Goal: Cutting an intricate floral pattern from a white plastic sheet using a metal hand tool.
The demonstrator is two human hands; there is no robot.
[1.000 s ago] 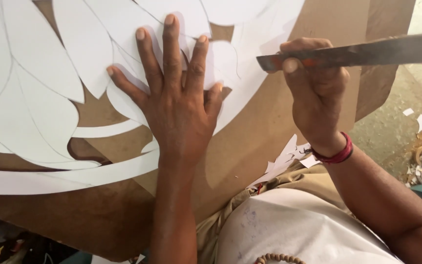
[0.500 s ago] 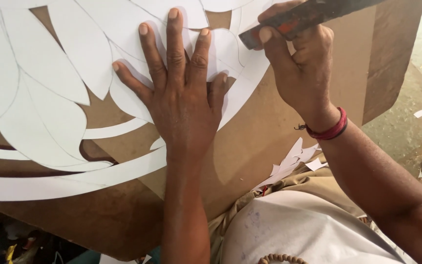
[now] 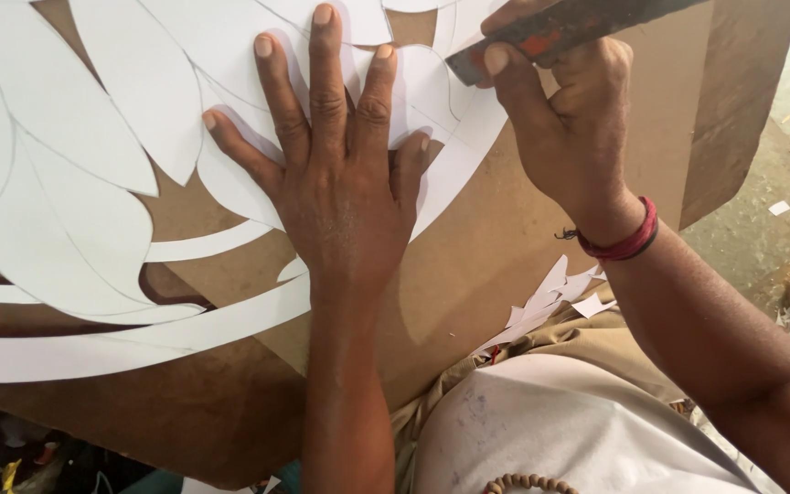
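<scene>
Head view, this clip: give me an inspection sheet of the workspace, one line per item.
Surface: brown board, tilted toward the person, partly covered by paper.
Job's things: white paper leaf-pattern stencil lying flat on the board; flat metal blade, dark with reddish marks, its tip at the stencil's right edge.
Clutter: white paper offcuts on the person's lap; more scraps on the floor at right.
Grippers: left hand spread flat, pressing the stencil; right hand closed around the blade, red band at the wrist.
Cables: nothing seen.
Surroundings: grey floor at right; dim jumble below the board, too dark to tell.
</scene>
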